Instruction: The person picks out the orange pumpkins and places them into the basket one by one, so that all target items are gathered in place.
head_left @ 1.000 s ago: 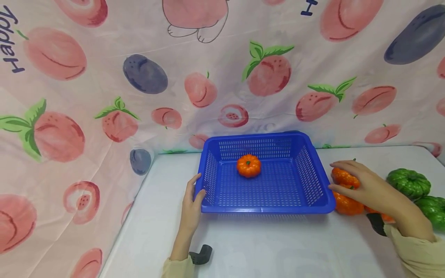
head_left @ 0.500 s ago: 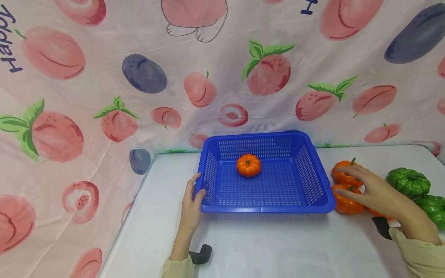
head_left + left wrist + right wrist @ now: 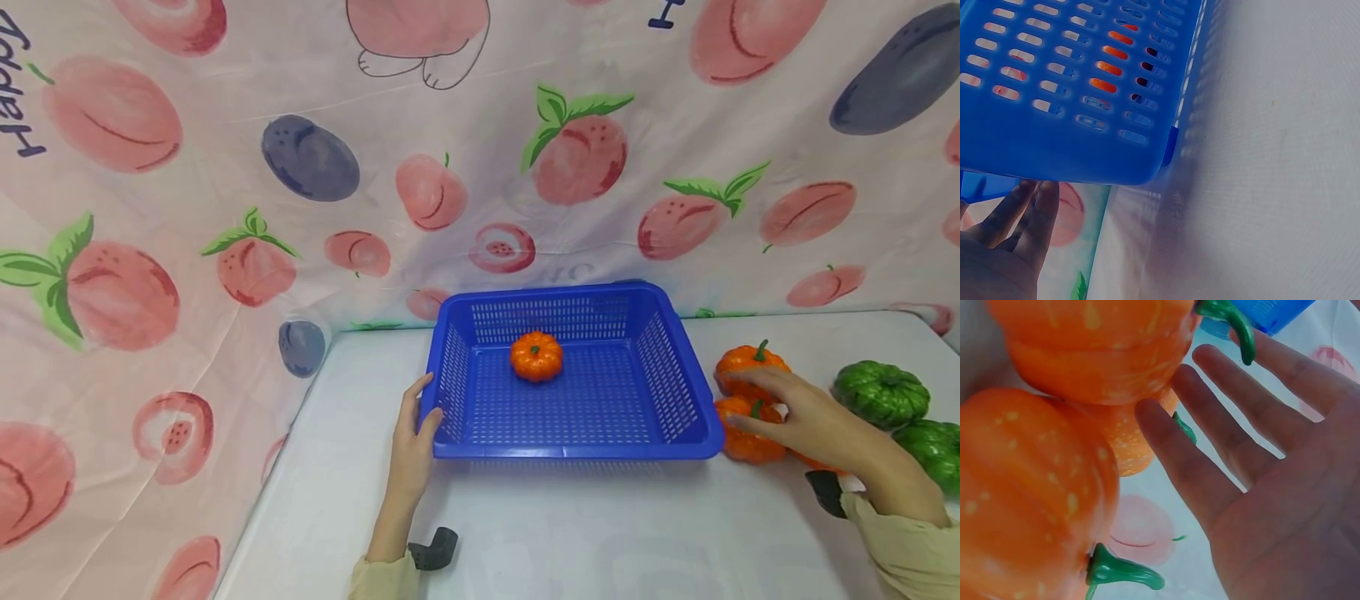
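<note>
Our left hand (image 3: 408,458) grips the basket (image 3: 566,452); toward the tabletop's (image 3: 570,533) right edge, our loose-fingered right hand (image 3: 813,417) flanks glossy orange pumpkins (image 3: 1029,494).

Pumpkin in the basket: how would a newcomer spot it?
On the white table stands a blue basket. Inside, toward the far side and left of centre, sits an orange pumpkin. It alone is inside; the other orange pumpkins are outside, by the right hand.

The head view looks forward, down on the basket (image 3: 577,408). Wrist views share it: left close at seven o'clock, right farther at four.
</note>
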